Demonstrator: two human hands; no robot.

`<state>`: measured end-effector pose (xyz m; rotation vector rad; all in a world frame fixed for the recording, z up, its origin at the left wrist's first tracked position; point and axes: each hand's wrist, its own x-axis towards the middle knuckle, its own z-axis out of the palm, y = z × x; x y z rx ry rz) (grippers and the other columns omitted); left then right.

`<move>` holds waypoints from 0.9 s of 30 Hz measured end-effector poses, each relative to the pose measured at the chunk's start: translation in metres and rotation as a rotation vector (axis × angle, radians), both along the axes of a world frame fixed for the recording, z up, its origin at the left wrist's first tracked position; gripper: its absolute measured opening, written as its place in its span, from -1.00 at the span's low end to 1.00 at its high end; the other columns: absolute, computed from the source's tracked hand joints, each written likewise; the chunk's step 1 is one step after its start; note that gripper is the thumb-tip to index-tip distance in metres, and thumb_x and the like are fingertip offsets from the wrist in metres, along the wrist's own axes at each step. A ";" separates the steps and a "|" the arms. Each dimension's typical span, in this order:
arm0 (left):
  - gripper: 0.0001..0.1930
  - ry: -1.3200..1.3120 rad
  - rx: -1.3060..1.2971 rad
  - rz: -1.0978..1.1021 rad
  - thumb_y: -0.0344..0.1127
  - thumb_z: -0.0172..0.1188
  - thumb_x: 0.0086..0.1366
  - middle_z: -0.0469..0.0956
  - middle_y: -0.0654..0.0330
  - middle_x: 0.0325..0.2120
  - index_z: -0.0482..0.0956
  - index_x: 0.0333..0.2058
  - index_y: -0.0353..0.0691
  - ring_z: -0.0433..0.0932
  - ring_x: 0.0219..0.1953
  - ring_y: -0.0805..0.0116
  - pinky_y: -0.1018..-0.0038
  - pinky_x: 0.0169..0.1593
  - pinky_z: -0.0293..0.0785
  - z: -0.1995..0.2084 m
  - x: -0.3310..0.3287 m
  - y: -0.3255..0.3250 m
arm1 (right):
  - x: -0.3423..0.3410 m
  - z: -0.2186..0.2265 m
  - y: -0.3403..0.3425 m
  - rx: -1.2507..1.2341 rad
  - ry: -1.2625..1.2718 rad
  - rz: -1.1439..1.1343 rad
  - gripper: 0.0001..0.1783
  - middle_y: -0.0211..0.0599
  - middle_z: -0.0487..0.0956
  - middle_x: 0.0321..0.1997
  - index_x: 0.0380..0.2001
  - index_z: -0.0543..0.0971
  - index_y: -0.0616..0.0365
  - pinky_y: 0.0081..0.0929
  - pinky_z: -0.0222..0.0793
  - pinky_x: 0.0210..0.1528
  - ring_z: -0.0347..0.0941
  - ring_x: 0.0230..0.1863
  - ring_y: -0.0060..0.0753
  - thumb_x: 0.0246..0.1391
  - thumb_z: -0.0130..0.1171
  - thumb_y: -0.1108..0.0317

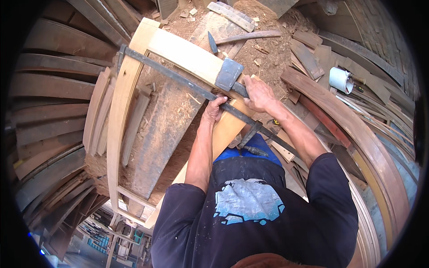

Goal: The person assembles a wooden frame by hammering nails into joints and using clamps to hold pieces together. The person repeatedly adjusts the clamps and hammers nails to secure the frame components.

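Observation:
A pale wooden frame (117, 116) with a curved side lies on sawdust-covered ground. A long dark metal bar clamp (174, 78) runs diagonally across it. My left hand (213, 110) grips the clamp bar near the frame's right rail. My right hand (257, 93) holds the handle of a grey axe (229, 73), whose head rests flat on the frame's rail. Both forearms reach forward from my dark shirt at the bottom.
A hammer (241, 38) lies on the sawdust beyond the frame. Curved wooden planks (53, 89) are stacked at the left, and more curved pieces (357, 134) at the right. A white cup (340, 79) sits among offcuts at the right.

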<state>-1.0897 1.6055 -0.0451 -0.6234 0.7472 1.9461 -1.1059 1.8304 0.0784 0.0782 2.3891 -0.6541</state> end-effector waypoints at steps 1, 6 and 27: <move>-0.54 0.023 0.002 -0.003 -0.42 0.17 0.15 0.58 0.13 -0.09 0.49 0.07 -0.35 0.54 -0.04 0.30 0.33 0.19 0.44 0.005 -0.001 0.001 | 0.002 -0.001 0.008 -0.084 -0.047 -0.016 -0.55 0.04 0.53 -0.23 -0.11 0.40 0.27 0.03 0.44 -0.05 0.52 -0.19 0.03 -0.07 0.24 0.29; -0.63 0.107 -0.143 -0.039 -0.34 0.21 0.12 0.55 0.20 -0.23 0.55 -0.07 -0.32 0.47 -0.19 0.41 0.40 0.01 0.45 -0.013 0.009 -0.003 | -0.006 0.026 0.065 -0.396 -0.369 -0.233 -0.53 -0.14 0.52 -0.36 -0.12 0.52 0.29 -0.24 0.53 -0.26 0.46 -0.36 -0.28 -0.16 0.20 0.30; -0.91 0.131 -0.126 -0.026 -0.37 0.17 0.18 0.46 0.31 -0.40 0.53 -0.33 -0.21 0.46 -0.33 0.46 0.42 -0.13 0.49 0.006 0.008 0.004 | -0.040 0.011 0.081 -0.272 -0.324 -0.120 -0.65 -0.18 0.59 -0.50 -0.20 0.57 0.33 -0.33 0.44 -0.37 0.55 -0.46 -0.36 0.01 0.27 0.28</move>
